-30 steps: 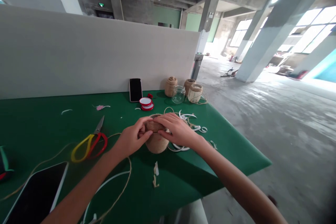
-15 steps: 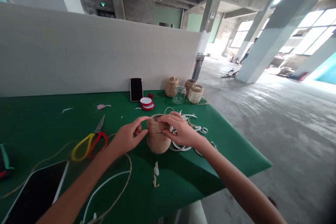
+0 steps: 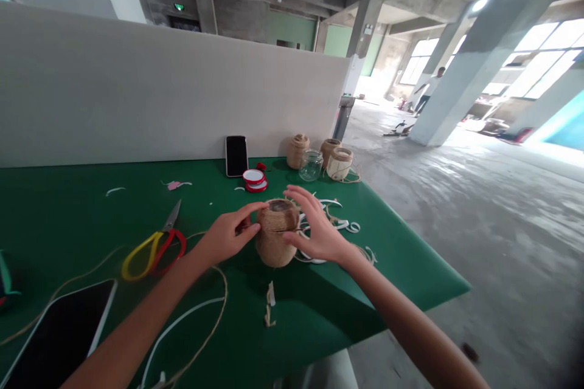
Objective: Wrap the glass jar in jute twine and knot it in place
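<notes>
Before me on the green table stands a jar wrapped in jute twine, upright, its mouth uncovered. My left hand grips its left side, index finger at the rim and thumb lower on the wrapping; the other fingers are curled. On the right, my right hand is open, fingers lifted and spread off the rim, thumb near or touching the jar's front right side. White curled strips and loose twine lie behind that hand. Scissors with yellow and red handles rest left of my left hand.
Along the back are a phone, red-rimmed lids, a clear glass jar and several twine-wrapped jars. A larger phone lies front left. Beyond the white partition, a person stands far right.
My right hand has opened, its fingers rising off the jar's rim and spreading. My left hand stays at the jar's left side. The distant person has come further into view.
</notes>
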A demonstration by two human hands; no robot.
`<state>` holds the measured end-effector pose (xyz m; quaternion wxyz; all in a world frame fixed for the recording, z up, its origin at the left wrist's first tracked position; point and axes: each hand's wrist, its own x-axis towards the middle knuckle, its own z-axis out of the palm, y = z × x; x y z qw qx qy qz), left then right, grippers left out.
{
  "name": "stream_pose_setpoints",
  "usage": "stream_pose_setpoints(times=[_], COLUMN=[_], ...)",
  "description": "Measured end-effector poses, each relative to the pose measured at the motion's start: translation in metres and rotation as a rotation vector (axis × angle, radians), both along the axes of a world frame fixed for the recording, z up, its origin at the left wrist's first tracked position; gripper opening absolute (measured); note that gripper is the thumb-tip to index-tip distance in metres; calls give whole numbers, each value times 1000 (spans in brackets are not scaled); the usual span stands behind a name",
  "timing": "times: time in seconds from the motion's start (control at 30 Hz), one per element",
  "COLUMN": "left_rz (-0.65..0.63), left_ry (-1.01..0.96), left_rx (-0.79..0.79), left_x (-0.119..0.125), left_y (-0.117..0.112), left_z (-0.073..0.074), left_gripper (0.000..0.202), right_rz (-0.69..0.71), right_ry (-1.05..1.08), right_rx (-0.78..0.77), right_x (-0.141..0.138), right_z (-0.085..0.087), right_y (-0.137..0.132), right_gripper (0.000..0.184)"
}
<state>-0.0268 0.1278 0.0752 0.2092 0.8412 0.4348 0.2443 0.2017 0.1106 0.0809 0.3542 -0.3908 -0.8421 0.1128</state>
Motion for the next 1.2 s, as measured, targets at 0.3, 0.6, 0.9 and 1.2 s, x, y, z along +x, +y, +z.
stream_pose_setpoints(times=[0.3,0.6,0.9,1.2], left_rz=[-17,7,98,117], left_ry=[-58,-94,16,15], left_rx=[-39,-109,-43,-25], left_x=[5,-8,-23,-20], left_y=[0,0,-5,-10], left_z=[-2,3,6,0], left_gripper=[38,40,42,41], right_rz=[-197,163,221,-22], right_ry=[266,531,244,-128], right_rx=[-366,-596,-334,142], right_x=[-17,-19,-33,-30], right_z=[-38,-35,-41,-11], right_y=[-6,8,35,4], right_gripper=[116,117,112,67])
